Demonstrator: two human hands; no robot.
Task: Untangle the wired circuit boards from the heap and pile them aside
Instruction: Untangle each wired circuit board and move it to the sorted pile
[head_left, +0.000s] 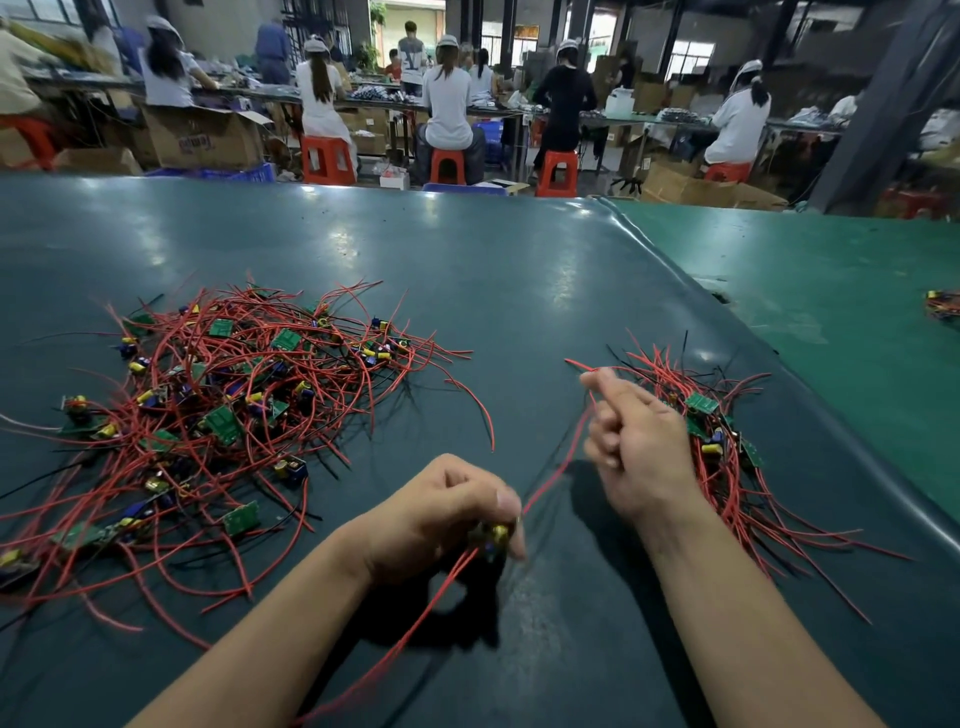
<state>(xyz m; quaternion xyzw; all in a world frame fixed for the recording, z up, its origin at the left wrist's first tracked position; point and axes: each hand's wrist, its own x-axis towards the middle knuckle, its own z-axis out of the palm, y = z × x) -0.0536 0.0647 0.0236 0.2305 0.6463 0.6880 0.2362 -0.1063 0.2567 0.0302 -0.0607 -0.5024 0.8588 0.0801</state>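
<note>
One board (493, 538) sits pinched in my left grip (447, 512), its red wire (558, 467) running up into my right grip (636, 441), curled around it. Sorted pile (722, 441) lies just beyond that hand; heap (223, 410) off left. Yank hard and the solder joint could tear.

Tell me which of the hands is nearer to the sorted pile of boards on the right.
Right. The right hand sits at the sorted pile's left edge, pinching a red wire. The left hand holds a circuit board nearer the person, well left of it.
</note>
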